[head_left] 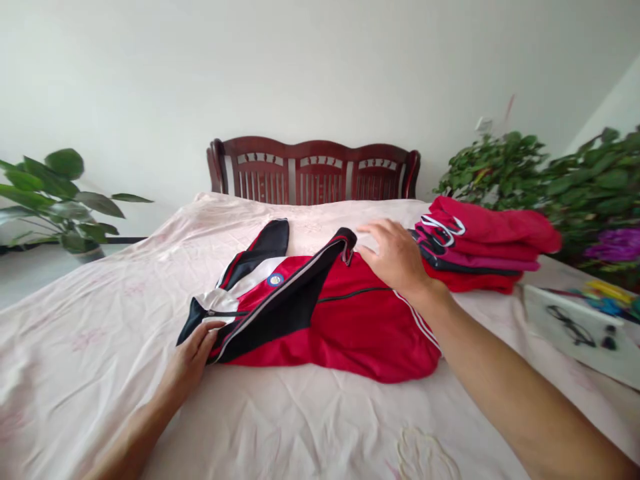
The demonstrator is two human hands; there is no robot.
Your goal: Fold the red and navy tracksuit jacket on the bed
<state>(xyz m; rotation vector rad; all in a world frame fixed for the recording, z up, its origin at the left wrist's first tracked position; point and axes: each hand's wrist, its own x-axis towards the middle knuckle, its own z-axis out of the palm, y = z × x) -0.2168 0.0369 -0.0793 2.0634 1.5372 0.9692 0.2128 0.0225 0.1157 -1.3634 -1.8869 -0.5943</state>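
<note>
At far left a leafy plant [60,200] stands on the floor beside the bed [75,333], which carries a pale pink sheet. The left hand [193,357] rests on the sheet at the jacket's near left edge. Its fingers are loosely curled over the hem beside the zip; whether they pinch the cloth or only press it cannot be told.

The jacket [345,327] lies at the centre of the bed, red with black and white panels, a round badge [275,279] on the chest and white stripes along one seam. One black sleeve [267,243] points toward the headboard [313,170], and a black-edged panel is folded diagonally across the front.

The right hand [395,257] lies palm down on the jacket's far right part. Its fingers are spread and released, pressing flat and gripping nothing.

Just right of that hand sits a stack [483,243] of folded red, black and magenta garments, near the jacket but apart from it. Further right a white tray [575,330] lies on the bed with spectacles [570,325] on it. Green bushes [550,170] fill the right background.
</note>
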